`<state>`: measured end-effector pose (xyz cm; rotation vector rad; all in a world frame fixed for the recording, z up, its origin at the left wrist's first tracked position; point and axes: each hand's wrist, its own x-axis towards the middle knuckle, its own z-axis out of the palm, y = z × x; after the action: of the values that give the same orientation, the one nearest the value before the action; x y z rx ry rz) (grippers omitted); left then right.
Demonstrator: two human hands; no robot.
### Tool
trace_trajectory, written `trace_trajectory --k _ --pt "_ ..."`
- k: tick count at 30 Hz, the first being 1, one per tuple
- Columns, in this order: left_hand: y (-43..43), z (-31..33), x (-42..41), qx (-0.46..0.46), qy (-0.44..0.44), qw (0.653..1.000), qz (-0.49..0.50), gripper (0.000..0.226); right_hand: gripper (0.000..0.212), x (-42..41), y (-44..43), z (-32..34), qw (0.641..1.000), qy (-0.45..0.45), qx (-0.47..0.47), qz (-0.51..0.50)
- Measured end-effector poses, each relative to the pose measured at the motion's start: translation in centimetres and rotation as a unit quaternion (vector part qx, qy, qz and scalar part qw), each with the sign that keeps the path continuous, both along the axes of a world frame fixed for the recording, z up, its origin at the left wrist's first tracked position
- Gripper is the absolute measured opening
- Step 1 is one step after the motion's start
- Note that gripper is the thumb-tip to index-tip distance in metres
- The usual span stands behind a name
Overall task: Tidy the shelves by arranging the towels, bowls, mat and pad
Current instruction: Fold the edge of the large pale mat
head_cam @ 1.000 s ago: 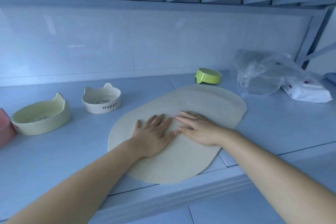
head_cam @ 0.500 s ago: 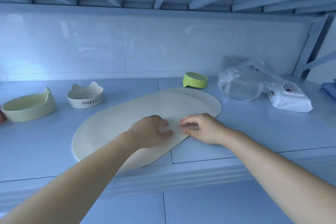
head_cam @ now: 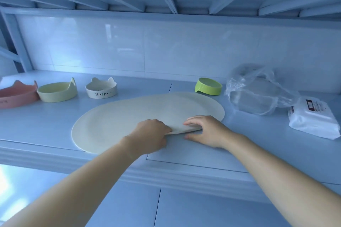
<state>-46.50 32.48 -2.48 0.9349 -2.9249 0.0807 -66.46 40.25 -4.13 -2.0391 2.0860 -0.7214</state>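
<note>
My left hand (head_cam: 149, 134) and right hand (head_cam: 206, 131) both pinching mat (head_cam: 129, 116) near edge, lifted off shelf (head_cam: 46, 127). Bowls behind mat: pink (head_cam: 16, 94), yellow (head_cam: 57, 91), white (head_cam: 101, 88), green (head_cam: 208, 85), insides bare.

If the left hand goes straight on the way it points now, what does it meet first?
Probably the right hand: the left hand points right along the mat edge, though depth is unclear.

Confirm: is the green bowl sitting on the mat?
No. The green bowl stands on the shelf just behind the mat, off its far edge.
</note>
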Motion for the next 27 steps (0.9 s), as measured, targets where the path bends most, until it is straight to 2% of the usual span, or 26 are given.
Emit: trace_trajectory --k 2,4,9,12,16,21,27 --pt "-0.3 -0.3 0.4 0.001 0.005 1.000 0.016 0.056 0.037 -0.2 -0.4 -0.2 0.999 0.023 -0.036 0.011" --pt "-0.5 -0.8 1.1 0.016 0.033 0.999 0.036 0.068 0.038 -0.5 -0.7 -0.3 0.998 0.038 -0.054 0.016" --pt "-0.9 -2.2 2.4 0.008 0.090 0.994 0.065 0.058 0.039 -1.4 -1.8 0.1 0.993 0.100 -0.056 0.011" --pt "-1.3 -2.1 2.5 -0.004 0.093 0.994 0.063 0.054 0.045 -1.6 -2.1 0.1 0.992 0.122 -0.018 0.009" --pt "-1.4 -1.9 2.3 0.018 0.076 0.996 0.034 0.063 0.051 -1.2 -1.7 -0.1 0.990 0.143 -0.015 -0.013" --pt "-2.2 -1.7 2.5 0.013 0.075 0.997 -0.010 0.077 0.047 0.0 0.4 -0.3 0.985 0.162 -0.028 -0.053" --pt "-4.1 -1.0 4.0 -0.013 0.077 0.996 -0.034 0.093 0.028 3.5 2.2 0.1 0.970 0.214 -0.020 -0.111"
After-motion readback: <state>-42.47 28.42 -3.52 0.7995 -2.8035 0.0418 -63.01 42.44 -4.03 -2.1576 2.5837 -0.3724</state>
